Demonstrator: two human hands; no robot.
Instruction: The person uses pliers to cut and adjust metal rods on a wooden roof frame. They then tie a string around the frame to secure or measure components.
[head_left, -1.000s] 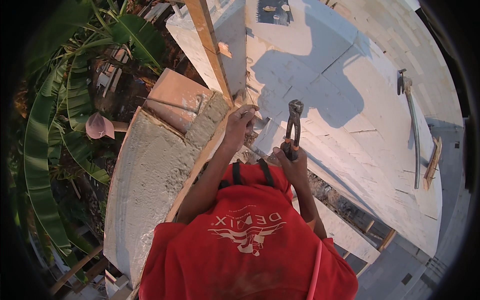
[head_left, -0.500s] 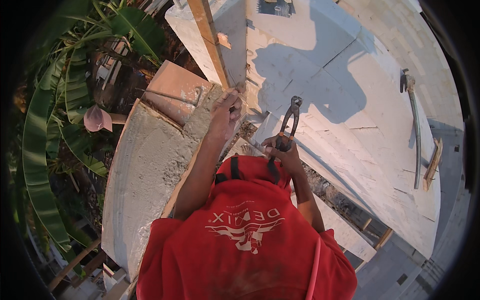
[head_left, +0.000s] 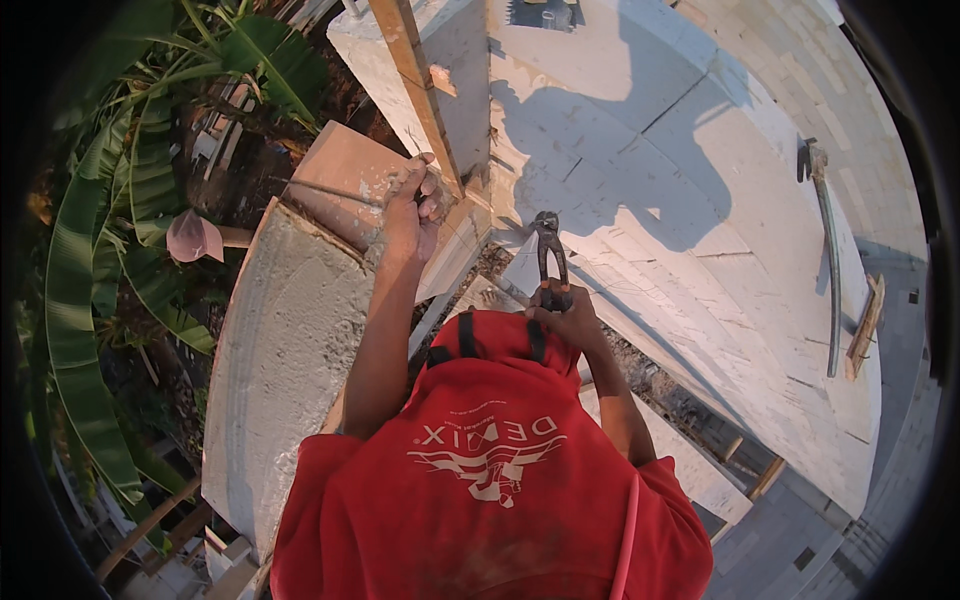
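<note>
My right hand (head_left: 570, 315) is wrapped round the handles of a pair of dark metal pincers (head_left: 545, 245), whose jaws point away from me and look closed. My left hand (head_left: 412, 205) is raised above the corner of the wall top, beside a wooden post (head_left: 410, 70). Its fingers are curled closed; a thin dark strand shows just past the fingertips, but what they hold is too small to make out. Under the left forearm lies rough wet-looking mortar (head_left: 290, 300) on the curved wall top, with a wooden board (head_left: 455, 250) along its inner edge.
On the large white panel (head_left: 720, 290) to the right lie a hammer (head_left: 828, 250) with a long handle and a splintered wood piece (head_left: 865, 328). A thin bar (head_left: 330, 190) crosses the pinkish block at the left. Banana leaves (head_left: 80, 300) and a pink bud (head_left: 194, 238) crowd the far left.
My left hand has moved left and turned, away from the post's foot. My right hand has drawn slightly left; the pincers have swung more upright, and their handles have come closer together.
</note>
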